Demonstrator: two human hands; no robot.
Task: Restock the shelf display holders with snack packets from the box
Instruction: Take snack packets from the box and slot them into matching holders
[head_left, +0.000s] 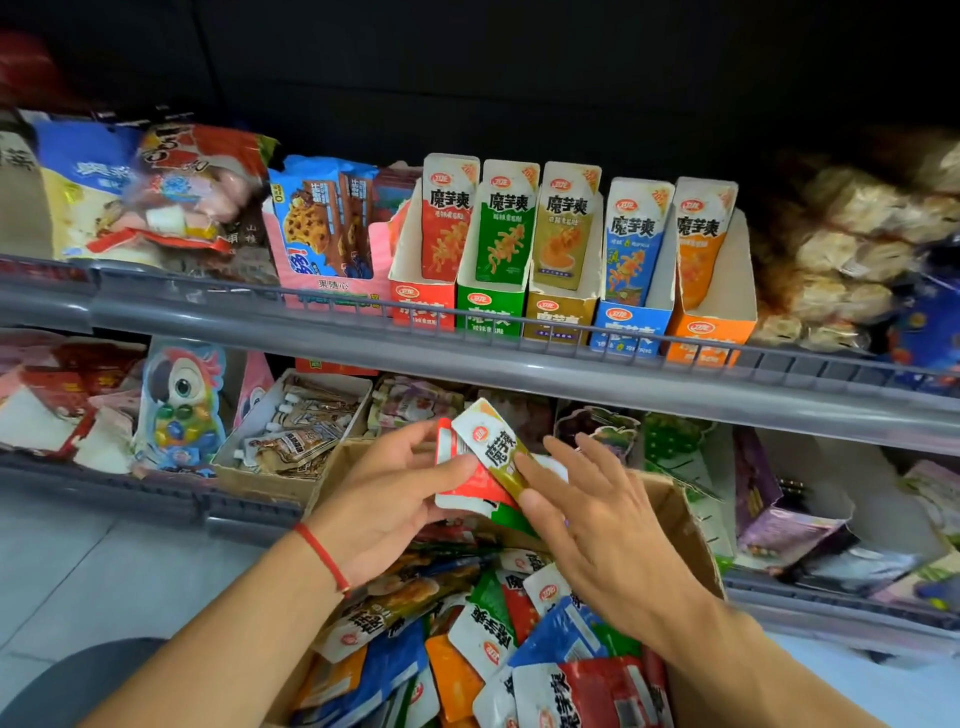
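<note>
We are gripping a stack of snack packets (480, 470) in our left hand (387, 499) over the cardboard box (685, 525) — our right hand (597, 525), fingers straight, is touching them — below the grey shelf rail (311, 332) and display holders (571, 291).

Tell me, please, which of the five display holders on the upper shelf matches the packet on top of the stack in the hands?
The olive-gold holder, third from the left, matches the olive-gold top packet.
</note>
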